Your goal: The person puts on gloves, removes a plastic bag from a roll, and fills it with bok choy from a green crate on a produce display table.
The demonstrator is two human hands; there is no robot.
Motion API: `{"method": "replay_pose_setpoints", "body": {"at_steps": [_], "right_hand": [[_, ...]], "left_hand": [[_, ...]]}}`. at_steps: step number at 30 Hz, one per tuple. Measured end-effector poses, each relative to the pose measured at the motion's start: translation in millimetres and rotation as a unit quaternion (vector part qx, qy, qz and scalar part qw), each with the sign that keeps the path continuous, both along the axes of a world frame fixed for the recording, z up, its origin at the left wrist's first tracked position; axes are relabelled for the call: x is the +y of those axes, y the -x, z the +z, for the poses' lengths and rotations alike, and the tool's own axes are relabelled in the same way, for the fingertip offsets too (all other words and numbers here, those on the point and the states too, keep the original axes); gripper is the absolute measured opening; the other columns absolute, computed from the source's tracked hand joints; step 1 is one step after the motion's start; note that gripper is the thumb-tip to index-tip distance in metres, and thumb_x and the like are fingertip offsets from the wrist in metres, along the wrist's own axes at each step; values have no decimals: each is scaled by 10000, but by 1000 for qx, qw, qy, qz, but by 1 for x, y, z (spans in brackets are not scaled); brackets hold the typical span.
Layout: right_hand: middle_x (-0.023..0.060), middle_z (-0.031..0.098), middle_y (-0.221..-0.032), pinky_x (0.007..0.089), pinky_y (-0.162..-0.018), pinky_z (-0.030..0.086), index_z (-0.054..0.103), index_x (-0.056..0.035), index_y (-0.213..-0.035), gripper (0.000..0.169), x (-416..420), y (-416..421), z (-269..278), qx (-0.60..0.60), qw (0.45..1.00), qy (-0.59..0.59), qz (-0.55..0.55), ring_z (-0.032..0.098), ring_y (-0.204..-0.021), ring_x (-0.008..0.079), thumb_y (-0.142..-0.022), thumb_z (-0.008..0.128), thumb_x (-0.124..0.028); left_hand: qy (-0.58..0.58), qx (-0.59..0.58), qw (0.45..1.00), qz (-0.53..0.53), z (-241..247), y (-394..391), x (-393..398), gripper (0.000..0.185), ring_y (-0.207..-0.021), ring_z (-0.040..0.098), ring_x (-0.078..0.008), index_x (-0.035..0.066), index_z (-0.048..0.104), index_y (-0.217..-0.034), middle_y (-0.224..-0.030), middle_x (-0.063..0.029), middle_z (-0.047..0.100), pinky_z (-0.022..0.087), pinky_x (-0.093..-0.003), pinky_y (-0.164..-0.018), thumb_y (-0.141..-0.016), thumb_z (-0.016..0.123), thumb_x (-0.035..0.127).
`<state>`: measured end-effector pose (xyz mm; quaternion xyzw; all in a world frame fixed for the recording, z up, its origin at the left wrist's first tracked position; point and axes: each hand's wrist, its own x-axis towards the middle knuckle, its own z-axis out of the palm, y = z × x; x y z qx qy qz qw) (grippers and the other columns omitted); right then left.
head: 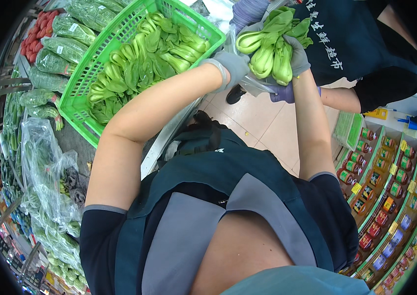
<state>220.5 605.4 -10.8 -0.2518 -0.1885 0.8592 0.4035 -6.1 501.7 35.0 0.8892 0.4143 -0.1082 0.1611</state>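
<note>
In a grey glove, my right hand (298, 57) grips a bunch of green bok choy (267, 61), its pale stems facing me. My left hand (232, 68), also gloved in grey, is curled at the near edge of a clear plastic bag (254, 85), close beside the stems; its fingertips are partly hidden. Two purple-gloved hands of another person hold the bag from either side, one at the top (249, 14) and one below (282, 93). Left of my hands, a green plastic crate (79, 70) holds many more bok choy (145, 59).
Bagged leafy greens (70, 49) and red tomatoes (39, 35) lie beyond the crate. A metal counter edge (173, 134) runs under my left arm. The other person's dark apron (344, 40) is close on the right. Shelves of jars (381, 162) stand at the right, beside a tiled floor (263, 118).
</note>
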Motion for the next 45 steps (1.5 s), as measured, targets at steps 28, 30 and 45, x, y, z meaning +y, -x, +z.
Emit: {"method": "replay_pose_setpoints", "body": {"at_steps": [28, 30, 45], "right_hand": [[123, 625, -1023, 278, -778, 486, 545, 20, -1165, 404, -192, 117, 142, -240, 656, -611, 372, 611, -914, 169, -787, 663, -61], [119, 614, -1061, 269, -791, 483, 542, 20, -1169, 403, -207, 132, 116, -239, 658, -541, 466, 601, -930, 162, -799, 657, -88], [126, 644, -970, 314, -783, 492, 557, -5, -1149, 436, -160, -37, -35, -309, 471, -470, 679, 621, -887, 191, -815, 668, -263]], "left_hand": [[-16, -370, 742, 558, -32, 157, -333, 248, -887, 603, -197, 22, 591, -1078, -1006, -113, 604, 472, -286, -762, -848, 590, 114], [-55, -311, 682, 660, -43, 142, -380, 245, -858, 616, -215, 36, 593, -1063, -985, -113, 603, 484, -307, -736, -837, 598, 130], [120, -21, 288, 950, -159, -260, -532, 857, -1285, 337, -383, 47, 265, -1405, -1451, -231, 228, 342, -421, -1031, -718, 698, 321]]}}
